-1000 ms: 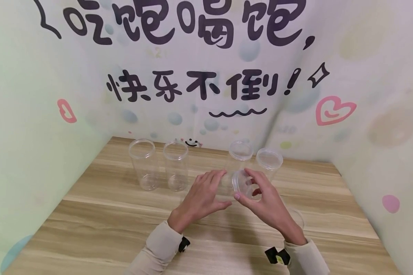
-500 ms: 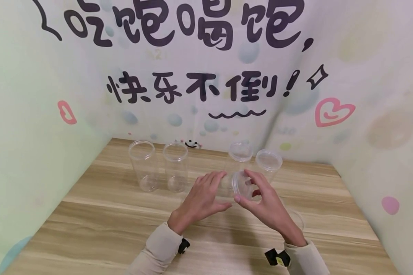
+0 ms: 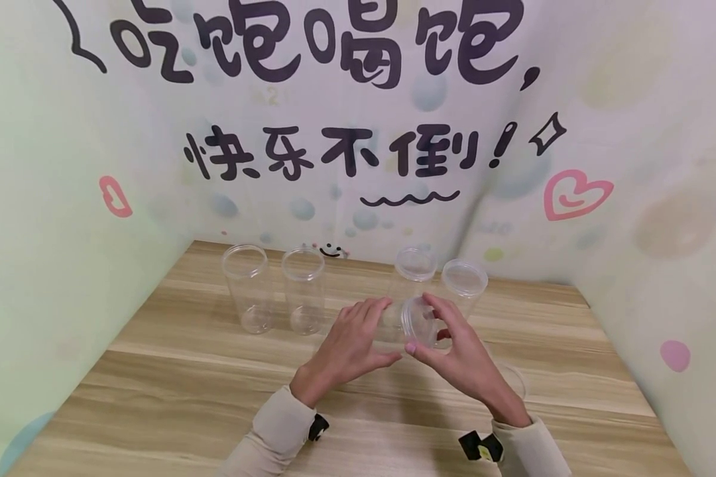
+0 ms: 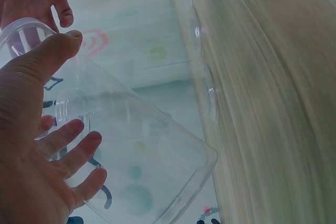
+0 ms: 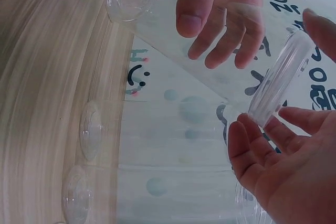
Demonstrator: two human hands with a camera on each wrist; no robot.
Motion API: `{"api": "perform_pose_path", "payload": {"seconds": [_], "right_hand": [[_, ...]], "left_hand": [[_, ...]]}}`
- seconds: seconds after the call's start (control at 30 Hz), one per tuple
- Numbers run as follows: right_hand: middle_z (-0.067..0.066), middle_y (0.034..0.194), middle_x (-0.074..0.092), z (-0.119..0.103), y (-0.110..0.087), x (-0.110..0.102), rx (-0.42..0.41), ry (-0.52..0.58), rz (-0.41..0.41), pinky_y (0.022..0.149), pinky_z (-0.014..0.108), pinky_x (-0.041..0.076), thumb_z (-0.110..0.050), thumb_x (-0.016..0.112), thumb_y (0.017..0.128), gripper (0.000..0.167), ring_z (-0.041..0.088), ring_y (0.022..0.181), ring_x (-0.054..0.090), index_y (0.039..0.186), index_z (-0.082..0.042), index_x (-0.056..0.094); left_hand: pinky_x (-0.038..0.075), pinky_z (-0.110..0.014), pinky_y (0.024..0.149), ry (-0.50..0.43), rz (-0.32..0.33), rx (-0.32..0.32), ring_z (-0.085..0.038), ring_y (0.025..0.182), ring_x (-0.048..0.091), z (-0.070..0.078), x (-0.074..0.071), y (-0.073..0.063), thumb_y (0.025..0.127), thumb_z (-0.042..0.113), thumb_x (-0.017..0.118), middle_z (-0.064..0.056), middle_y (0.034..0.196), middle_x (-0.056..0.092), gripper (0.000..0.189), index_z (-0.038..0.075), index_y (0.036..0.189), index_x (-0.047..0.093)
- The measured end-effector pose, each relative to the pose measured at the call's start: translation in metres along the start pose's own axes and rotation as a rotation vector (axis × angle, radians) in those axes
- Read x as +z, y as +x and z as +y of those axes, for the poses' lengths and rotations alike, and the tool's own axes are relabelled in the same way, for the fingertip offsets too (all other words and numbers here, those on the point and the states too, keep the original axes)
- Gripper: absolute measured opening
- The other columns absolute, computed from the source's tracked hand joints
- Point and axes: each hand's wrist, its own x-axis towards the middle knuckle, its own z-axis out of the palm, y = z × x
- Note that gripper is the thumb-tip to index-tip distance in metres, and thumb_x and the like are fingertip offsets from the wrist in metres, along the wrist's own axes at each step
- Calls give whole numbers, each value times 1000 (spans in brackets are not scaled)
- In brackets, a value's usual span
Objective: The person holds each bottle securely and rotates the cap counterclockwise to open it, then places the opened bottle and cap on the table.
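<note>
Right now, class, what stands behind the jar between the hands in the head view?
Behind the held jar and right hand stand two clear jars, tops visible; their bases, covered there, cannot be made out.

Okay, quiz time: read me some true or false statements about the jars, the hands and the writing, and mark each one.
1. The left hand holds the clear jar, while the right hand grips a lid at its end. True.
2. The clear jar stands upright. False: it is tilted over on its side.
3. Two other jars stand upright on the table, on the person's left. True.
4. Both hands wear gloves. False: both are bare.
5. The large characters are red. False: they are black.
</note>
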Motion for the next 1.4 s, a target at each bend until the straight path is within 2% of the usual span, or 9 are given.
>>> {"api": "perform_pose_path", "payload": {"seconds": [0.27, 0.37, 0.57, 0.73, 1.03, 1.4], "right_hand": [[14, 146, 46, -1, 1, 2, 76, -19, 26, 82, 34, 52, -21, 77, 87, 74, 31, 117, 57, 148, -5, 38], [16, 145, 48, -1, 1, 4, 115, -29, 37, 79, 34, 53, -24, 76, 88, 73, 31, 114, 59, 147, -3, 39], [14, 138, 53, -3, 2, 7, 155, -57, 58, 77, 40, 54, -33, 76, 87, 73, 28, 109, 61, 145, -4, 43], [11, 131, 56, -4, 2, 8, 164, -65, 68, 76, 39, 54, -37, 77, 86, 72, 27, 107, 61, 143, -6, 46], [11, 128, 58, -6, 2, 8, 139, -104, 68, 71, 27, 47, -39, 77, 85, 69, 24, 105, 61, 140, -8, 50], [10, 126, 58, -5, 3, 7, 113, -109, 65, 72, 26, 48, -35, 79, 84, 70, 24, 104, 59, 141, -7, 50]], "left_hand": [[49, -45, 95, 1, 4, -1, -25, 113, 60, 1, 2, 1, 73, 46, 85, -6, 127, 59, 83, 7, 137, 47], [48, -45, 95, 9, 3, -6, -25, 114, 60, 1, 3, 1, 73, 46, 85, -7, 127, 59, 84, 6, 137, 47], [48, -44, 95, 30, 19, -4, -25, 115, 59, 0, 3, 0, 72, 46, 86, -8, 128, 59, 85, 6, 138, 47], [48, -43, 95, 45, 22, -5, -24, 115, 59, -1, 5, 0, 72, 47, 85, -7, 129, 59, 86, 7, 138, 47], [47, -45, 96, 29, 15, -11, -25, 117, 59, -1, 5, -1, 72, 47, 86, -7, 130, 58, 86, 7, 138, 47], [47, -46, 98, -3, -2, -24, -24, 117, 59, -1, 5, -1, 73, 47, 85, -6, 131, 58, 85, 7, 138, 48]]}}
